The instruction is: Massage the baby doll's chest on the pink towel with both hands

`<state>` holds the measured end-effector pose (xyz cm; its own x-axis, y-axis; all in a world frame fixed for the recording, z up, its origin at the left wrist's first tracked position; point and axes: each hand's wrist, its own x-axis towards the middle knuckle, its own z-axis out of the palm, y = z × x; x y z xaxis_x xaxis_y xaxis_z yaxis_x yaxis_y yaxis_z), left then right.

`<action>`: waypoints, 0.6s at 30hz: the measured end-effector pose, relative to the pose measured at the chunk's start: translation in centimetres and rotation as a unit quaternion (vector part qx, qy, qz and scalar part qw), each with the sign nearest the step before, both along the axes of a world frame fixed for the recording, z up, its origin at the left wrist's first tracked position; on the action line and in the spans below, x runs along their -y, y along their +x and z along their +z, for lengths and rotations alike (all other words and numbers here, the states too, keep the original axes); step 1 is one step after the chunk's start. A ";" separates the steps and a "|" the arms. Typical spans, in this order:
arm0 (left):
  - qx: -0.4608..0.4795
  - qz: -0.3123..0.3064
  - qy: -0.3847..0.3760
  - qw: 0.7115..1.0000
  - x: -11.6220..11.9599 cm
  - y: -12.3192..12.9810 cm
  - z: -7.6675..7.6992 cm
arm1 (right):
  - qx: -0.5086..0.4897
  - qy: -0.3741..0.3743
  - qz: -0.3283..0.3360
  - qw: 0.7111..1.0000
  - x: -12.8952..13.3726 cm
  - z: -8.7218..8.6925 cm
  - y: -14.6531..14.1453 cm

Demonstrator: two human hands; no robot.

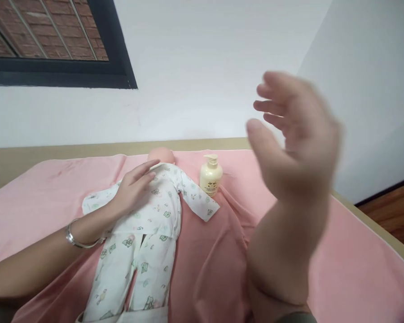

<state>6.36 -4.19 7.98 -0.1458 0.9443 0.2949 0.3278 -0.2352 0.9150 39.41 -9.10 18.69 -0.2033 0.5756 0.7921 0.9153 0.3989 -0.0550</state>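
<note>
A baby doll in a white printed top [161,206] and matching trousers [151,269] lies on a pink cloth [212,251]. Its bald head [161,155] points toward the wall. My left hand [134,186], with a silver bangle at the wrist, rests on or just over the doll's upper chest, fingers stretched out. Raised at the right, my right hand [292,130] is slightly blurred, its fingers curved and apart from the thumb, with nothing in it. Beside the doll's sleeve stands a cream pump bottle [211,176].
Behind the cloth runs the pale edge of the table [222,143], against a white wall [202,67]. A dark-framed window [121,67] with bars is at the upper left. Brown wooden flooring [393,211] shows at the far right.
</note>
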 end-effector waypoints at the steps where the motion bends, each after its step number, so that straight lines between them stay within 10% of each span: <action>1: 0.035 -0.029 0.003 0.999 -0.1 1.0 0.7 | -0.002 -0.040 -0.002 0.999 -2.6 0.9 -2.6; 7: 0.304 -0.144 -0.160 0.928 -2.2 7.1 4.5 | 0.079 -0.164 -0.033 0.983 -11.3 -1.0 -9.2; 18: 0.495 -0.189 -0.226 0.818 -5.5 10.0 5.7 | 0.086 -0.275 -0.002 0.958 -12.5 -4.6 -10.9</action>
